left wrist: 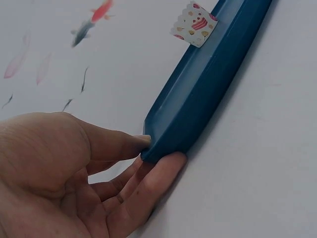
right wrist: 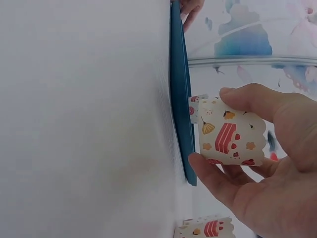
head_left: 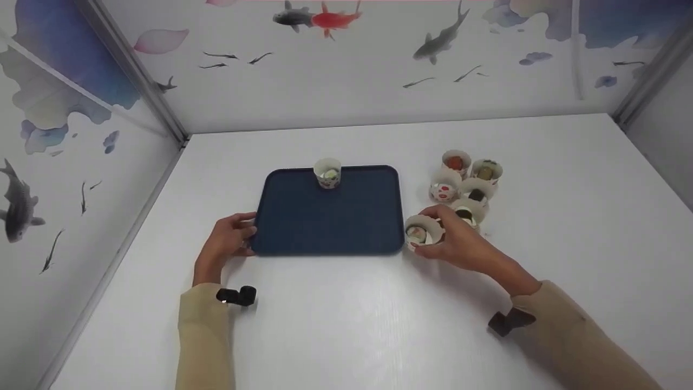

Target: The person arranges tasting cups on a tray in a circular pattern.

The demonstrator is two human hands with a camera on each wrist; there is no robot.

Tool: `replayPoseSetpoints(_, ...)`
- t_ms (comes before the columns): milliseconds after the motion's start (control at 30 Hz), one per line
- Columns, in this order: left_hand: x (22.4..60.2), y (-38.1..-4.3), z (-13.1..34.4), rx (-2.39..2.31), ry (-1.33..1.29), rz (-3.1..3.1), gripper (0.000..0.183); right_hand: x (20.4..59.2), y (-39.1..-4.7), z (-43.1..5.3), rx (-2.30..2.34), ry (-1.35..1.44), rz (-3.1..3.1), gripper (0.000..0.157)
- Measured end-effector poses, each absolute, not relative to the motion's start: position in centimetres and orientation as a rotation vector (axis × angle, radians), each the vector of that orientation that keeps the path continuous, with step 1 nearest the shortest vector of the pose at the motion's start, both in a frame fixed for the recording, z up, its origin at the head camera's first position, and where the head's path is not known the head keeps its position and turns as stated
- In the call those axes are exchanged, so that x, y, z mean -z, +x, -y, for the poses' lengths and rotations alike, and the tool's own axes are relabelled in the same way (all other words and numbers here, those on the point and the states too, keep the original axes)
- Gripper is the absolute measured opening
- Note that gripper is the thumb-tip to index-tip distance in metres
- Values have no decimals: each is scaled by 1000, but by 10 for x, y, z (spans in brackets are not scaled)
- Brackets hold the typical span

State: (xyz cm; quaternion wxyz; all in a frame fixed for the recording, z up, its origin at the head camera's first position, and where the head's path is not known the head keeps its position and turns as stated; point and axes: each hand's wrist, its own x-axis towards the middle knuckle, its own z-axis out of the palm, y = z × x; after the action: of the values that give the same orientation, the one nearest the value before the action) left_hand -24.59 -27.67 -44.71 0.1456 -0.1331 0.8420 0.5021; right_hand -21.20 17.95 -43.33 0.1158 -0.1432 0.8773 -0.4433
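A dark blue tray (head_left: 330, 222) lies on the white table with one paper baking cup (head_left: 328, 174) standing near its far edge. My left hand (head_left: 230, 238) pinches the tray's near left corner, thumb at the rim and fingers beneath, as the left wrist view shows. Between the thumb and fingers of my right hand (head_left: 460, 241) is another paper cup (right wrist: 230, 131), printed with cake slices and scalloped at the rim. This held cup is close beside the tray's right edge, with a pale, roundish piece inside. Whether its base touches the table cannot be told.
Several more paper cups stand grouped right of the tray, among them one with a red piece (head_left: 456, 162) and one with a brownish piece (head_left: 486, 172). My right hand partly hides the nearest. Printed panels (head_left: 346, 70) border the table's back and left sides.
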Motion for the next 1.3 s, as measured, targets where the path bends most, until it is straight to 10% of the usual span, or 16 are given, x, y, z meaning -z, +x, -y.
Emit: replayPoseSetpoints(1300,447,-245,279,-1486,-346,-2421,48,434,-274,-89,1285,-520,-2652,68)
